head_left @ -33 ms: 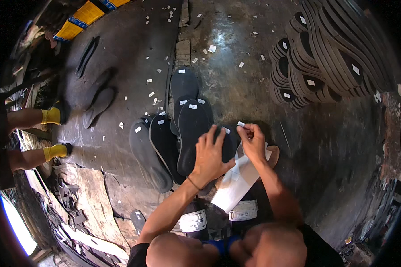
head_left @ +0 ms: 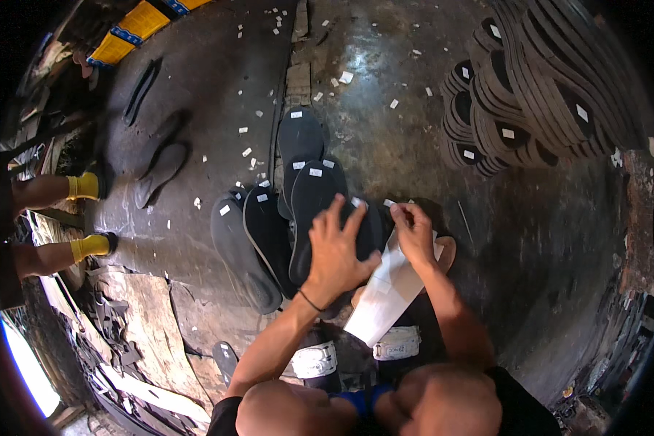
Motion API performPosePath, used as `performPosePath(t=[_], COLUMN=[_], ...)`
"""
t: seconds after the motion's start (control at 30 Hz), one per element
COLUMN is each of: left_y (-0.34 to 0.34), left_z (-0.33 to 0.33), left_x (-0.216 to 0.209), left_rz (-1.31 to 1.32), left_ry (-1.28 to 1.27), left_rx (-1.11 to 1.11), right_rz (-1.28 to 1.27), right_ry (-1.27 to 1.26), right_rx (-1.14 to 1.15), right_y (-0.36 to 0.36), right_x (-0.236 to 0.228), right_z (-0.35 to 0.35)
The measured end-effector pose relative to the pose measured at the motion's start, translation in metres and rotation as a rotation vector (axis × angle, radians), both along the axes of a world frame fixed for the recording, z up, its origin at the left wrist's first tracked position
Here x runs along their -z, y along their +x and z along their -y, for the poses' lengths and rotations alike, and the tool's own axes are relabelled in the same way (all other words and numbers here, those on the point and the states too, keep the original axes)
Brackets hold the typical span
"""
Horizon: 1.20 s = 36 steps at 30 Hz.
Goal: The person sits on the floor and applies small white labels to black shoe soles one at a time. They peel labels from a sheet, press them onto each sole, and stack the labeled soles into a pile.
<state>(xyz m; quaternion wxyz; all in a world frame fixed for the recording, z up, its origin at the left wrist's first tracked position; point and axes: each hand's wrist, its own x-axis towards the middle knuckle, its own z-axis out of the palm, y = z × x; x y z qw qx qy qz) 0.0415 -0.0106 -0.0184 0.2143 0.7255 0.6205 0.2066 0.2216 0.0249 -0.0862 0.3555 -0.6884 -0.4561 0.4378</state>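
Note:
My left hand reaches over a loose pile of dark shoe soles, fingers spread. Beneath it lies a sole with a small white label at its far end. Another dark sole shows just right of my fingers, with a white label by my fingertips. My right hand is closed in a pinch on a small white label. Under that hand a long white sheet slants down toward my lap. More labelled soles lie left of my left hand.
Tall stacks of labelled soles stand at the far right. Small white paper bits are scattered over the dark floor. Another person's legs in yellow socks show at the left, near loose soles. Scrap strips lie at the lower left.
My left hand has shifted slightly left and away from me. The label by its fingertips sits further left. My right hand, still pinching its label, has moved a little left.

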Motion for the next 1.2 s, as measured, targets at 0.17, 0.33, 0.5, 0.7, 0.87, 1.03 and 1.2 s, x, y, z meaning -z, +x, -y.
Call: performPosePath(t=[0.17,0.33,0.5,0.7,0.87,1.03,1.2], left_y=[-0.032,0.007,0.019,0.028,-0.005,-0.083,-0.056], left_z=[-0.024,-0.004,0.012,0.022,-0.014,-0.073,-0.08], left_x=[-0.028,0.011,0.042,0.024,-0.003,0.004,0.016], left_rz=[-0.572,-0.231,-0.296,-0.1,0.045,-0.063,-0.032], left_ry=[0.116,-0.084,-0.052,-0.152,0.19,-0.146,-0.324], left_rx=[-0.13,0.176,0.103,0.108,-0.1,-0.495,-0.388], right_rz=[-0.094,0.181,0.187,0.85,0.698,0.395,0.214], right_ry=[-0.122,0.009,0.205,0.315,0.058,0.108,0.291], right_rx=[-0.147,-0.148,-0.199,-0.076,-0.147,-0.094,-0.384], right_y=[-0.007,-0.02,0.002,0.126,0.166,0.112,0.032], right_x=[0.0,0.012,0.01,0.009,0.02,-0.015,-0.022], right_z=[0.001,0.003,-0.009,0.004,0.025,0.01,-0.011])
